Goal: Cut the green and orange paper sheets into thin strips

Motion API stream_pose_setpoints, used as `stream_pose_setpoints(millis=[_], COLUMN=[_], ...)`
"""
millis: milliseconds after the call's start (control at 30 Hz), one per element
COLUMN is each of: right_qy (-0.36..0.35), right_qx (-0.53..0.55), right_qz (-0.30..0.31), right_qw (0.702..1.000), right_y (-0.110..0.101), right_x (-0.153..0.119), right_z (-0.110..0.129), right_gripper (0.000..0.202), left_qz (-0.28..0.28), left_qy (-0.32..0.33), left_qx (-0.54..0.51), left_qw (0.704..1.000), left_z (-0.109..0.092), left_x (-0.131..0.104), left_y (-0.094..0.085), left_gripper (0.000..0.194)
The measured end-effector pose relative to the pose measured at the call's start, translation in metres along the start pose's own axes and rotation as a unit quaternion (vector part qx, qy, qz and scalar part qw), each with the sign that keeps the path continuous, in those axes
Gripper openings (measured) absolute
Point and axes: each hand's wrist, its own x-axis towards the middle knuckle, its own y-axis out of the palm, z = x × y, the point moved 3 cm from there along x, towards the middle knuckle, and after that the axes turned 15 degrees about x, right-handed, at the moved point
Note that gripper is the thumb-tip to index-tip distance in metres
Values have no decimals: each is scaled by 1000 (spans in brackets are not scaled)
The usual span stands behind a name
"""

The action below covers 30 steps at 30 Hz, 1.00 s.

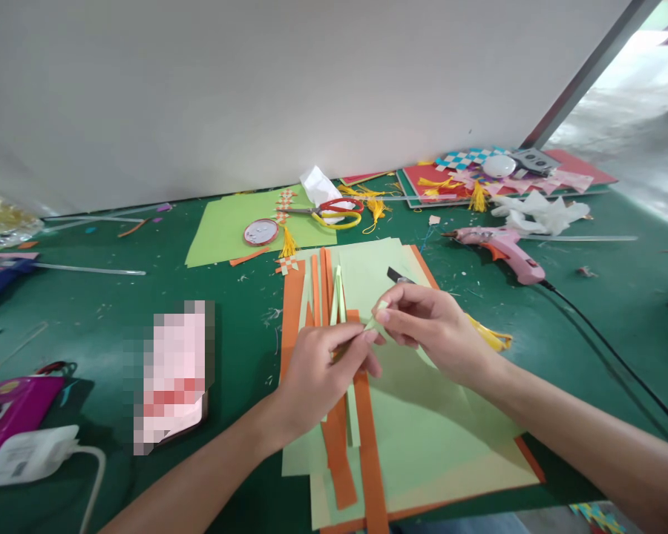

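Observation:
Between my two hands is a small light green paper strip (374, 319). My left hand (328, 363) pinches its lower end between thumb and fingers. The upper end is gripped by thumb and forefinger of my right hand (431, 322). Both hands hover over a stack of pale green paper sheets (445, 423) with orange sheets beneath. Orange paper strips (372, 460) and folded green strips (338, 293) lie on the stack, partly hidden by my left hand. Close behind my right hand shows the dark blade of a cutter (398, 275); its yellow handle end (493, 335) sticks out on the other side.
Scissors (334, 213) and a round red-rimmed lid (261, 232) lie on bright green paper (217, 226) at the back. On the right rests a pink glue gun (504, 248) with a black cord. Left are a blurred-out pink object (175, 371) and a white charger (30, 456).

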Motion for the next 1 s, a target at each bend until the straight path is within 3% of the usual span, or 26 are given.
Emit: stream_pose_setpoints(millis=[167, 633, 867, 1000], right_qy=[29, -1, 36, 34], right_qx=[-10, -27, -11, -16], right_qz=[38, -28, 63, 36], right_qw=[999, 999, 997, 999], right_y=[2, -5, 2, 1], right_x=[0, 1, 1, 0], right_z=[-4, 3, -2, -3], right_gripper=[23, 31, 23, 26], left_qz=[4, 60, 59, 78], left_qy=[13, 0, 6, 1], left_qx=[8, -41, -75, -51], left_qw=[1000, 997, 995, 996], left_z=[0, -1, 1, 5], left_x=[0, 0, 0, 0], left_y=[1, 5, 6, 8], left_gripper=[34, 35, 32, 30])
